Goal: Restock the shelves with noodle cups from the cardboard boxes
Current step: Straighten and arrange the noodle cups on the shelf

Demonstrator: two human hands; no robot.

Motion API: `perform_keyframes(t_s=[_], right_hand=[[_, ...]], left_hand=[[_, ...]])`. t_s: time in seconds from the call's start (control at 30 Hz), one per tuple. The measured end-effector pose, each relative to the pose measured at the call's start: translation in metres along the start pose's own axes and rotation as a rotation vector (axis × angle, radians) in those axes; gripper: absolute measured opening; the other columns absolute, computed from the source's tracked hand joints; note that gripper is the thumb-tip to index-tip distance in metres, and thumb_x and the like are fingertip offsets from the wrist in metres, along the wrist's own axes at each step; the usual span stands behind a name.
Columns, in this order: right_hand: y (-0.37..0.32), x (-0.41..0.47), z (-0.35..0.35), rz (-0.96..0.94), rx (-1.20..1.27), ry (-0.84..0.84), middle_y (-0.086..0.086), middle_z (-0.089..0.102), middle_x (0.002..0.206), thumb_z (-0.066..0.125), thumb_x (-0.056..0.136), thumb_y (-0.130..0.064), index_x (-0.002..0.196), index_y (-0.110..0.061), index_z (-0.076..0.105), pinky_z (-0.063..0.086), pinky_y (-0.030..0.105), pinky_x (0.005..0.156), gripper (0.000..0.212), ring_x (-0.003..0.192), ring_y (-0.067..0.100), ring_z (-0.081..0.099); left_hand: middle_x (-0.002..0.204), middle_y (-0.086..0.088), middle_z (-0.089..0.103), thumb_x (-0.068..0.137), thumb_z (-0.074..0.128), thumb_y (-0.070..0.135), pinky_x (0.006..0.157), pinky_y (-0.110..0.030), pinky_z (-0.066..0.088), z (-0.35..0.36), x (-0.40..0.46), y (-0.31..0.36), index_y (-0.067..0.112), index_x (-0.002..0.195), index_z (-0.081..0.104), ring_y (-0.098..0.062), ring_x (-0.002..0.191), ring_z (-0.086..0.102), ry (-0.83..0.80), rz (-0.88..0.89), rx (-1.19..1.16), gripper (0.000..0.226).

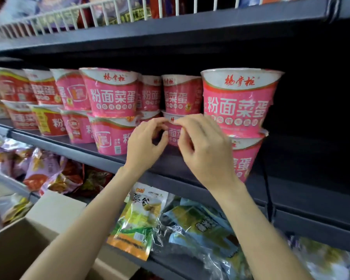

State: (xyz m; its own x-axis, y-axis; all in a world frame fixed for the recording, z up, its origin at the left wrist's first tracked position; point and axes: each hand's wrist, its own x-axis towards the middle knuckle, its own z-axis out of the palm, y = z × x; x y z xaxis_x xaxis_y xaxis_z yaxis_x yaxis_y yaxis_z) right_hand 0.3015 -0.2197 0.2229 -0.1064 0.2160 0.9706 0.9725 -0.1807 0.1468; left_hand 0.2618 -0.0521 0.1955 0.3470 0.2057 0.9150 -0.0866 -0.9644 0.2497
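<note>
While both hands reach to the middle shelf [75,147], the left hand [144,143] and right hand [205,147] pinch the rim of a pink noodle cup [173,131] in the lower tier, between stacked pink cups. An open cardboard box [24,245] sits lower left, its contents hidden. Snack bags [137,219] fill the shelf below.

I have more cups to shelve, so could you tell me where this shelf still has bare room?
The shelf is bare to the right of the rightmost pink stack. A strip of front edge lies open beneath the left hand and right hand, which reach to a recessed lower cup. Leftward, two-high cups are packed closely.
</note>
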Motion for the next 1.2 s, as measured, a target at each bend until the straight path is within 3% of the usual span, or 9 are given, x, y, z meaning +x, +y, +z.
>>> perform_keyframes(t_s=[0.23, 0.33, 0.5, 0.63, 0.8, 0.9, 1.03, 1.1, 1.2], right_hand=[[-0.002, -0.002, 0.075, 0.414, 0.153, -0.378, 0.011, 0.039, 0.144, 0.053, 0.092, -0.006, 0.137, -0.011, 0.046, 0.039, 0.035, 0.108, 0.046, 0.133, 0.025, 0.037], [0.008, 0.001, 0.098, 0.612, 0.171, -0.393, 0.018, 0.025, 0.151, 0.052, 0.093, -0.011, 0.147, -0.013, 0.029, 0.029, 0.041, 0.113, 0.058, 0.139, 0.031, 0.027], [0.024, 0.014, 0.115, 0.868, 0.111, -0.339, 0.020, 0.007, 0.155, 0.049, 0.094, -0.009, 0.152, -0.012, 0.007, 0.022, 0.030, 0.109, 0.071, 0.141, 0.031, 0.019], [0.043, 0.020, 0.133, 0.942, 0.109, -0.339, 0.021, 0.018, 0.150, 0.054, 0.086, -0.002, 0.150, -0.012, 0.011, 0.025, 0.039, 0.114, 0.078, 0.137, 0.033, 0.027], [0.055, 0.026, 0.142, 0.943, 0.000, -0.358, 0.013, 0.039, 0.142, 0.061, 0.084, -0.007, 0.148, -0.016, 0.023, 0.042, 0.039, 0.102, 0.076, 0.125, 0.029, 0.046], [0.053, 0.020, 0.144, 0.910, -0.030, -0.324, 0.012, 0.043, 0.139, 0.060, 0.084, -0.005, 0.147, -0.017, 0.026, 0.041, 0.033, 0.095, 0.073, 0.120, 0.028, 0.050], [0.057, 0.017, 0.139, 0.905, -0.077, -0.288, 0.011, 0.041, 0.139, 0.059, 0.086, -0.005, 0.149, -0.017, 0.022, 0.037, 0.024, 0.091, 0.073, 0.116, 0.022, 0.050], [0.062, 0.020, 0.138, 0.965, -0.058, -0.216, 0.011, 0.041, 0.139, 0.060, 0.090, -0.012, 0.148, -0.014, 0.020, 0.041, 0.029, 0.095, 0.071, 0.118, 0.022, 0.050], [0.066, 0.024, 0.146, 0.992, -0.098, -0.150, 0.014, 0.042, 0.139, 0.063, 0.089, -0.030, 0.145, -0.009, 0.024, 0.039, 0.037, 0.102, 0.072, 0.125, 0.028, 0.045]], left_hand=[[0.131, -0.005, 0.055, 0.088, 0.055, 0.013, 0.093, -0.028, 0.045, 0.013, 0.013, -0.025, 0.011, 0.135, 0.044, -0.019, 0.116, 0.054, -0.208, -0.150, -0.029, 0.048], [0.145, -0.006, 0.043, 0.089, 0.058, 0.014, 0.105, -0.034, 0.039, 0.022, 0.019, -0.040, 0.017, 0.147, 0.025, -0.019, 0.130, 0.044, -0.259, -0.254, -0.125, 0.067], [0.156, -0.009, 0.023, 0.090, 0.064, 0.020, 0.117, -0.035, 0.021, 0.040, 0.034, -0.062, 0.013, 0.152, 0.011, -0.020, 0.143, 0.022, -0.318, -0.307, -0.256, 0.082], [0.158, -0.009, 0.014, 0.089, 0.066, 0.026, 0.118, -0.042, 0.020, 0.050, 0.051, -0.075, 0.013, 0.152, 0.003, -0.022, 0.145, 0.018, -0.361, -0.345, -0.386, 0.090], [0.137, 0.006, 0.036, 0.086, 0.068, 0.011, 0.100, -0.015, 0.025, 0.059, 0.057, -0.084, 0.012, 0.150, 0.016, -0.008, 0.129, 0.033, -0.369, -0.199, -0.462, 0.083], [0.146, -0.009, 0.040, 0.083, 0.068, 0.009, 0.105, -0.020, 0.023, 0.063, 0.053, -0.092, 0.013, 0.150, 0.020, -0.021, 0.134, 0.036, -0.333, -0.141, -0.416, 0.082], [0.138, -0.010, 0.044, 0.079, 0.071, 0.009, 0.107, -0.038, 0.039, 0.064, 0.054, -0.096, 0.016, 0.149, 0.025, -0.018, 0.120, 0.049, -0.290, -0.205, -0.448, 0.084], [0.135, -0.009, 0.043, 0.080, 0.071, 0.009, 0.103, -0.034, 0.042, 0.065, 0.057, -0.095, 0.016, 0.149, 0.025, -0.012, 0.112, 0.051, -0.303, -0.187, -0.400, 0.083], [0.142, -0.013, 0.030, 0.079, 0.074, 0.017, 0.109, -0.034, 0.034, 0.073, 0.057, -0.091, 0.014, 0.151, 0.019, -0.024, 0.128, 0.040, -0.356, -0.113, -0.298, 0.091]])
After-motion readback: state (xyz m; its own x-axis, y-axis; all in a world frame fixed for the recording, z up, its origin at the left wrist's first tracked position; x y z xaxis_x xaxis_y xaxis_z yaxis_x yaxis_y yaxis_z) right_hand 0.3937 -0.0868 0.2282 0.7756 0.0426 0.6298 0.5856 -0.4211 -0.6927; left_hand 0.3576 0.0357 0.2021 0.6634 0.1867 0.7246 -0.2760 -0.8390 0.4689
